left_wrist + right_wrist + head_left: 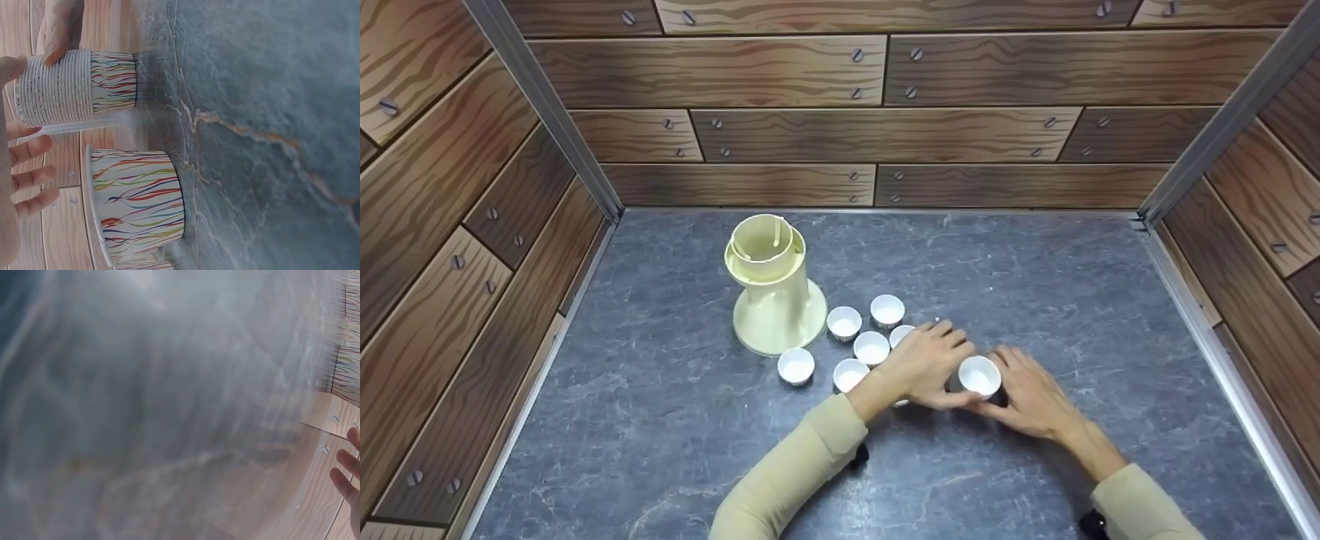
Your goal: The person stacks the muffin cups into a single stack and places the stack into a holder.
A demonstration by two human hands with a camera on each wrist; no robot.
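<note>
A tall stack of nested paper cups (979, 375), white inside with coloured wavy stripes outside, stands upright between the two hands. My left hand (931, 364) has its thumb and index finger at the rim of the top cup, the other fingers loosely spread. From the right side my right hand (1027, 394) grips the stack, its thumb on the upper rims in the left wrist view. Close to my left hand stands a single striped paper cup (138, 197). In the blurred right wrist view, a few right-hand fingers (346, 467) show at the edge.
Several single paper cups (871, 349) stand mouth up left of my left hand, some partly covered by it. Behind them rises a cream plastic stand (776, 315) with a wide round base and open tubular top. Wood-patterned walls (877, 135) enclose the grey marbled table (660, 420).
</note>
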